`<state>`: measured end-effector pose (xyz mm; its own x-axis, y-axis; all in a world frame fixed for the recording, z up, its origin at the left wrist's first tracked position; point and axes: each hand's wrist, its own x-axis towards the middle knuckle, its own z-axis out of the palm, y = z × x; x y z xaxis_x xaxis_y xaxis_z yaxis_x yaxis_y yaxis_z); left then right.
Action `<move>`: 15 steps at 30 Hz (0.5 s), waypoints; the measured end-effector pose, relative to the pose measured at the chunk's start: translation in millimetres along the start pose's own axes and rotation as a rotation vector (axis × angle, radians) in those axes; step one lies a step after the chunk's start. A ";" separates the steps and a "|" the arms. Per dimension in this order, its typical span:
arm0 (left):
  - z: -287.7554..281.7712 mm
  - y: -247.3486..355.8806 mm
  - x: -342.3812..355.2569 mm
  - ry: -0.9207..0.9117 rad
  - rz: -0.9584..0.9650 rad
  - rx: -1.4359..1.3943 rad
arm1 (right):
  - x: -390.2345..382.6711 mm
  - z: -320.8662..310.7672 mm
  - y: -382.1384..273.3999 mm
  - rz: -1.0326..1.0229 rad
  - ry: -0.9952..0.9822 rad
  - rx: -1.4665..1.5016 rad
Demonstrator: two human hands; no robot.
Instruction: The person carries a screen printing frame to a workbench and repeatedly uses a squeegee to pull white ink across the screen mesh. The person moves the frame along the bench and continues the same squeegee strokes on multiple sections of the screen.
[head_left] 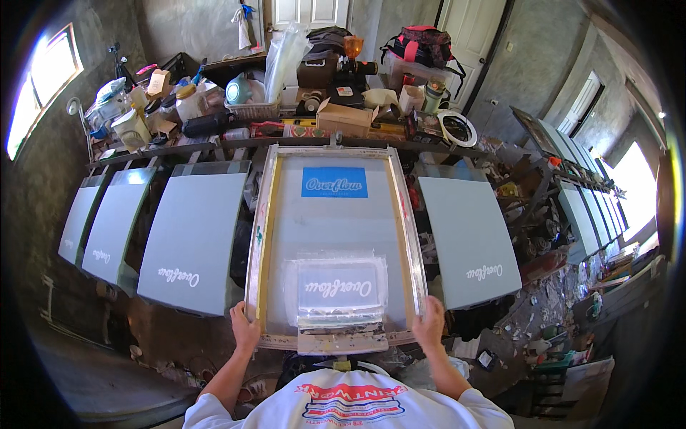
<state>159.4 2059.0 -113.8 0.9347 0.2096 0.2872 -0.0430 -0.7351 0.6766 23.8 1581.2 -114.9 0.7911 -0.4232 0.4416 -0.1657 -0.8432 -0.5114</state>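
Note:
A screen printing frame [257, 236] lies in front of me, its pale mesh inside a worn rim. At its near left corner my left hand [244, 329] is closed around the rim. My right hand [429, 327], a little blurred, grips the near right corner. White lettering in a taped rectangle [336, 286] shows on the mesh, and a blue printed patch [334, 183] is at the far end. A wide squeegee [341, 339] rests across the near end of the screen, with white ink along its upper edge. Neither hand touches it.
Grey printing boards [189, 236] with white lettering stand in a row to the left; another board [468, 236] is on the right. Behind runs a cluttered shelf with jars, a cardboard box [346, 118] and a ring light [457, 129]. Scraps litter the floor [514, 322] at right.

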 end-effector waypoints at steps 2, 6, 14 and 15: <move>-0.4 -5.2 7.4 -0.119 -0.208 -0.147 | 5.4 11.1 28.1 0.363 -0.033 0.159; 0.3 -6.8 19.9 -0.250 -0.446 -0.227 | -0.7 31.7 61.7 0.641 -0.154 0.363; 6.9 -0.7 24.6 -0.143 -0.496 -0.114 | -5.4 37.3 65.1 0.483 -0.066 0.290; 7.2 -1.8 25.0 -0.130 -0.501 -0.112 | -4.5 35.7 63.1 0.464 -0.045 0.302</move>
<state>185.4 2060.9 -112.7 0.8863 0.4303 -0.1713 0.3890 -0.4908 0.7796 30.8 1541.7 -175.4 0.7009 -0.7074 0.0913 -0.3317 -0.4366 -0.8362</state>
